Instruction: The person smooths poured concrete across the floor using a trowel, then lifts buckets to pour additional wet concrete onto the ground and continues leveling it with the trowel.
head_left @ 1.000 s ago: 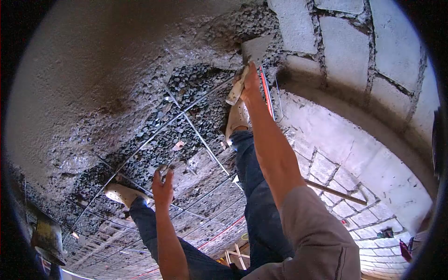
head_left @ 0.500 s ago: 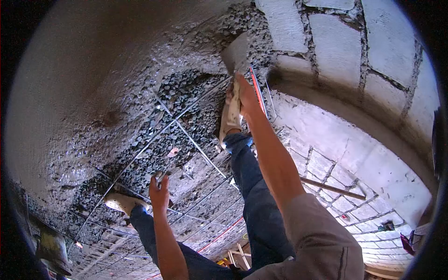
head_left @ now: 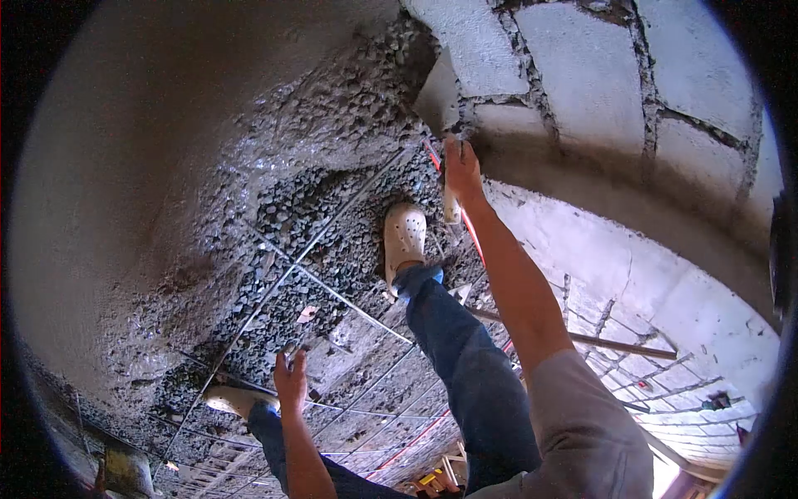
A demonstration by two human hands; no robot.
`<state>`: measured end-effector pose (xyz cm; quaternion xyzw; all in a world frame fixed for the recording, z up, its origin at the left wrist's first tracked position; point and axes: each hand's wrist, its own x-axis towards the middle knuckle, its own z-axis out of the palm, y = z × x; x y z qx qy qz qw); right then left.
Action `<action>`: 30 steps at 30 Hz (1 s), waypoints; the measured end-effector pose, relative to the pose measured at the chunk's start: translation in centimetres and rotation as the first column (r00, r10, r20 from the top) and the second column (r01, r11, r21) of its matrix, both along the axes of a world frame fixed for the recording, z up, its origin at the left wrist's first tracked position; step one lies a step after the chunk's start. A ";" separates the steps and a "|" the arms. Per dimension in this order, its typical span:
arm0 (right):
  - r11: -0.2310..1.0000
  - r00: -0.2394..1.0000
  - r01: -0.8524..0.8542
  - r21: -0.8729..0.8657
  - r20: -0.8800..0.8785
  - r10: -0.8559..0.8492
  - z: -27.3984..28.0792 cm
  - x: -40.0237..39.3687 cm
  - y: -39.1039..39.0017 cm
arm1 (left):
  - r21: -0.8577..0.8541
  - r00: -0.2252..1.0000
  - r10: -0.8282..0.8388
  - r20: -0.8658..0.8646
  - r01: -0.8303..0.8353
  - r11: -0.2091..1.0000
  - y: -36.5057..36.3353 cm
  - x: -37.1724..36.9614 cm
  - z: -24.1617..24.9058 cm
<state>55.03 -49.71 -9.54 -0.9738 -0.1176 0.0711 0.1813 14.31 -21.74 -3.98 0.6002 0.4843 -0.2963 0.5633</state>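
Right hand [head_left: 462, 169] fingers grip the stiff grey steel trowel [head_left: 438, 98] by its pale handle, likely mortar-slick; left hand [head_left: 290, 381] hangs open, empty

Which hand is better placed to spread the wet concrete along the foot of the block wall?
Right. The right hand already grips the trowel, whose blade sits at the block wall base. The left hand is empty, low over the rebar grid.

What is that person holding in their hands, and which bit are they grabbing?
The right hand grips a trowel by its pale handle, with the flat blade against the wet concrete. The left hand is open and holds nothing.
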 end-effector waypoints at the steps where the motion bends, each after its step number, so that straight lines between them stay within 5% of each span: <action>1: 0.995 0.993 0.097 0.012 -0.065 -0.096 -0.6 0.7 0.1 | -0.036 0.999 0.037 -0.004 -0.037 0.999 -0.1 0.4 -0.1; 6: 0.945 0.933 0.324 -0.035 -0.154 -0.325 -4.5 5.3 3.7 | -0.028 0.993 0.095 0.065 -0.093 0.995 -1.6 -0.2 -2.4; 8: 0.997 0.999 -0.038 0.063 -0.036 0.041 -8.2 9.0 1.6 | 0.002 0.999 0.039 -0.012 -0.039 0.999 -2.4 -0.5 -3.0; 10: 0.999 0.984 0.053 0.011 -0.172 -0.051 -3.8 10.6 4.3 | 0.010 0.999 -0.009 0.052 0.009 1.000 -3.5 -1.7 -4.1; 11: 0.989 0.946 0.136 -0.053 -0.290 -0.146 -1.7 11.1 5.3 | 0.145 0.985 -0.147 0.088 0.133 0.980 -4.2 -3.3 -5.3; 14: 0.986 0.887 0.163 0.040 -0.443 -0.128 1.7 10.4 4.3 | 0.021 0.999 -0.006 0.048 0.005 1.000 -4.0 -1.5 -3.7; 15: 0.860 0.913 -0.398 -0.319 -0.229 0.337 1.8 9.7 2.8 | -0.176 0.992 -0.035 -0.118 0.014 0.984 -2.5 0.5 -2.4; 16: 0.857 0.912 -0.403 -0.322 -0.222 0.345 2.7 8.9 3.4 | -0.175 0.994 -0.026 -0.110 0.007 0.984 -2.4 0.4 -2.7; 19: 0.995 0.983 0.095 -0.015 -0.158 -0.096 3.4 7.2 5.9 | -0.143 0.998 0.006 -0.070 -0.016 0.990 -1.0 0.9 -2.2; 22: 0.993 0.973 0.068 -0.095 -0.213 -0.087 3.2 9.3 10.9 | 0.044 0.998 0.022 0.061 -0.024 0.999 -1.2 -1.5 -4.0; 26: 0.986 0.972 0.128 -0.107 -0.187 -0.146 -1.2 10.9 10.8 | -0.018 0.995 0.100 0.012 -0.100 0.995 -0.7 -0.1 -2.5; 28: 0.976 0.937 0.216 -0.002 -0.282 -0.207 -1.7 10.7 9.8 | 0.110 0.986 0.116 0.119 -0.129 0.986 -1.7 -1.7 -4.2; 30: 0.981 0.930 0.177 -0.079 -0.313 -0.193 -3.1 12.1 8.2 | -0.238 0.987 0.125 -0.096 -0.145 0.961 -0.6 0.8 -1.9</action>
